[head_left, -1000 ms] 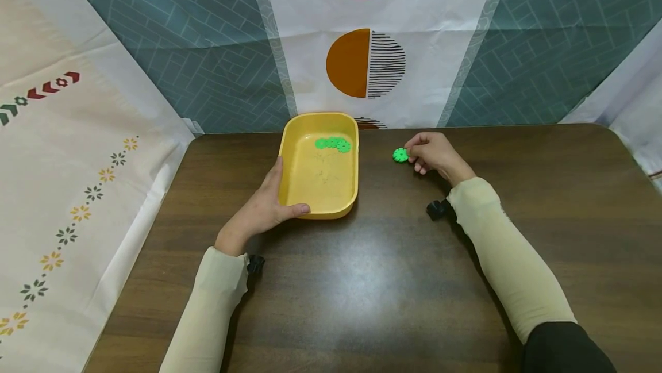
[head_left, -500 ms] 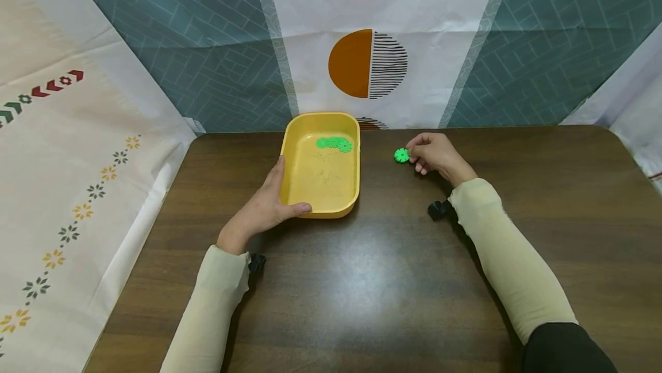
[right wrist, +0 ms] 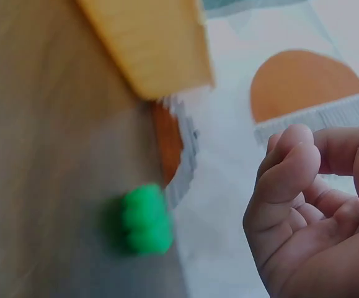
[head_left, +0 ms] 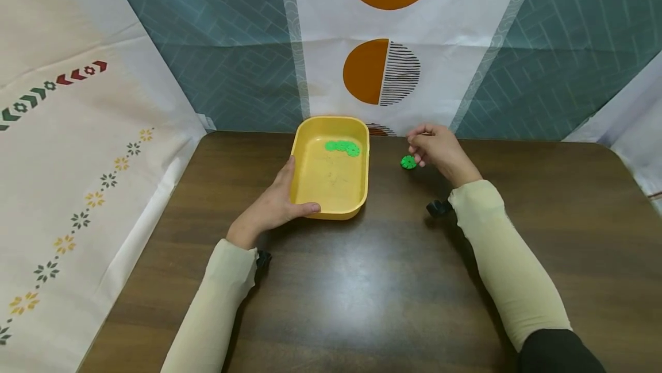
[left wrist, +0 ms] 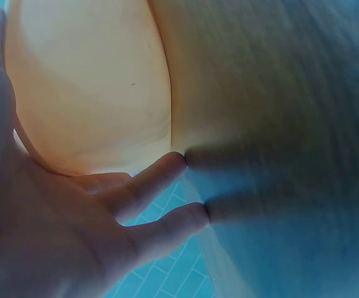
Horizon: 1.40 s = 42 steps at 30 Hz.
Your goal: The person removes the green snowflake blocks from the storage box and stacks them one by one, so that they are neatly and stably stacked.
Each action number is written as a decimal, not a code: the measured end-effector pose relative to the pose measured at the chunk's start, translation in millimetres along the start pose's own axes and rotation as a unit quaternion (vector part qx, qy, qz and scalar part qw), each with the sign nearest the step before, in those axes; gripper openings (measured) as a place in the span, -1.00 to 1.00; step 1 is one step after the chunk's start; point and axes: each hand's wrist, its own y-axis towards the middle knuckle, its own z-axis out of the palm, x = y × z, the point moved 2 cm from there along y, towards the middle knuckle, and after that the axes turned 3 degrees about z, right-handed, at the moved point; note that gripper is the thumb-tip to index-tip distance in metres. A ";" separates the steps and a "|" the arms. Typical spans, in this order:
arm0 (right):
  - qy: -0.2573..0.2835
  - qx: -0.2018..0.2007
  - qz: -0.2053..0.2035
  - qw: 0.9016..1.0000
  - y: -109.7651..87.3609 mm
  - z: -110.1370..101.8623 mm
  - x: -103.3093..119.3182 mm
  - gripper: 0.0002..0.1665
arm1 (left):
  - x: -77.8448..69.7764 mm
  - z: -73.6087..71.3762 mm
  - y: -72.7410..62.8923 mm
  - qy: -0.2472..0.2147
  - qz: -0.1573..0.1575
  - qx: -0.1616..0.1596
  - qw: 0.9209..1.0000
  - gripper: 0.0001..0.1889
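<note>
My left hand (head_left: 269, 206) lies against the near left corner of a yellow tray (head_left: 366, 189), its thumb along the front wall and its fingers spread along the left side. In the left wrist view, the fingers (left wrist: 151, 186) are extended beside the tray, with two tips at the table. Several green notched discs (head_left: 341, 147) lie flat inside the tray, toward its far end. On the table to the tray's right stands a small stack of green discs (head_left: 408, 162). Just above and beside that stack is my right hand (head_left: 439, 152), fingers loosely bent, with nothing visible between them.
The brown wooden table (head_left: 351, 304) reaches back to a teal and white cloth (head_left: 331, 85) hanging along its far edge. A patterned cream cloth (head_left: 119, 200) hangs at the left.
My right hand has lifted off the green stack and shifted slightly back from it, leaving the stack on the table. My left hand stays at the tray. The head view has tilted slightly.
</note>
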 end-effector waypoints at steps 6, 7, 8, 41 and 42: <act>-0.008 -0.005 -0.021 1.000 1.6 16.8 29.8 -0.81 | 0.6 2.7 1.7 -0.003 0.006 -0.004 1.000 0.38; -0.013 -0.006 -0.026 1.000 2.1 19.7 34.1 -0.81 | 0.7 2.8 1.9 -0.003 0.008 -0.003 1.000 0.38; -0.018 -0.006 -0.031 0.999 2.7 23.0 38.7 -0.82 | 1.2 2.5 2.1 -0.002 0.009 -0.002 1.000 0.39; -0.197 0.028 -0.087 0.976 76.0 153.9 77.5 -0.70 | 4.1 -3.8 -2.2 -0.015 0.006 -0.002 1.000 0.39; -0.213 0.025 -0.092 0.972 77.4 155.5 72.9 -0.69 | 4.2 -3.6 -1.9 -0.015 0.006 -0.001 1.000 0.39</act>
